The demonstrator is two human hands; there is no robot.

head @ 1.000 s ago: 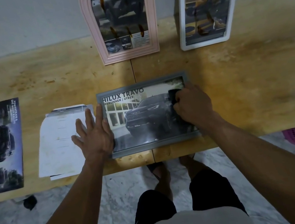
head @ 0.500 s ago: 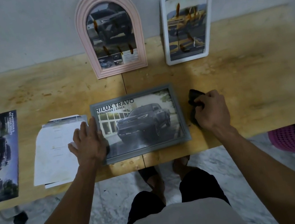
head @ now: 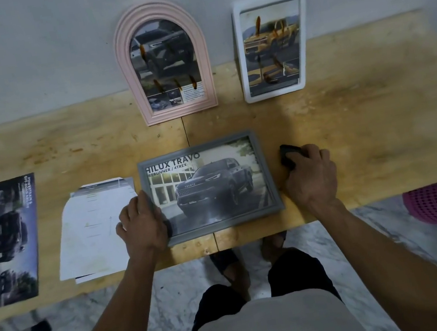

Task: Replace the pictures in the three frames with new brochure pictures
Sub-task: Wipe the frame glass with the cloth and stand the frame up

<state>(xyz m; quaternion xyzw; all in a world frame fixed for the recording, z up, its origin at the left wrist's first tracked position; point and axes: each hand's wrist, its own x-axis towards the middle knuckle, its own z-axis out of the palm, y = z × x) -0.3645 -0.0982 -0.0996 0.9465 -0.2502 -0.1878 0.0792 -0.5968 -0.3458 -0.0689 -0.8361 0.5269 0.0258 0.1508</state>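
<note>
A grey frame [head: 266,174] lies flat near the table's front edge, holding a dark pickup truck picture. My left hand [head: 142,225] grips the frame's left edge, thumb on top. My right hand [head: 310,176] rests on the table just right of the frame, closed around a small black cloth [head: 286,155]. A pink arched frame [head: 163,61] and a white rectangular frame [head: 272,48] lean against the wall behind, each with a vehicle picture.
A stack of white papers [head: 93,229] lies left of the grey frame. A dark brochure [head: 1,242] sits at the far left. A pink basket [head: 432,206] stands on the floor at the right, below the wooden table [head: 378,124].
My right hand moved off the grey frame's glass with the cloth and came down on the table to its right. My left hand went from lying flat to gripping the frame's left edge.
</note>
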